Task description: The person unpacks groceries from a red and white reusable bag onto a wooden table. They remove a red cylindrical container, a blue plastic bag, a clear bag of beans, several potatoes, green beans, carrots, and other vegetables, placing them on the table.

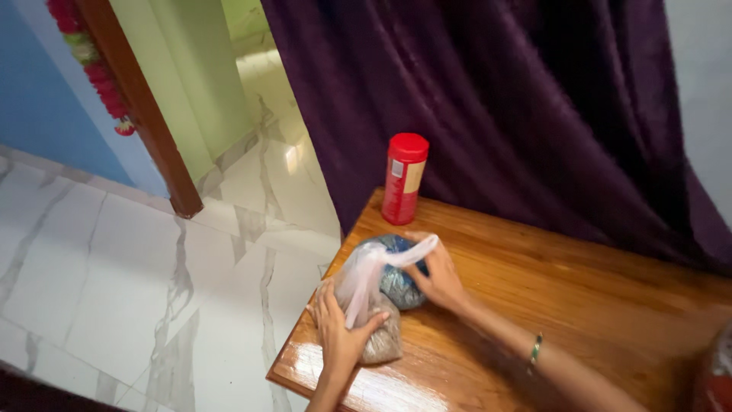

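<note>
A clear plastic bag (pixel 371 284) with grey-brown grain and a blue packet inside lies near the left corner of the wooden table (pixel 549 297). My left hand (pixel 338 332) presses on the bag's lower end, thumb across it. My right hand (pixel 436 276) holds the bag's twisted top, which sticks out to the right over my fingers. A green bangle (pixel 536 349) sits on my right wrist.
A red cylindrical container (pixel 403 179) with a red lid stands at the table's far edge. A dark purple curtain (pixel 488 99) hangs behind. White marble floor (pixel 114 275) lies to the left, with a wooden door frame (pixel 145 114). A red object (pixel 717 378) shows at the right edge.
</note>
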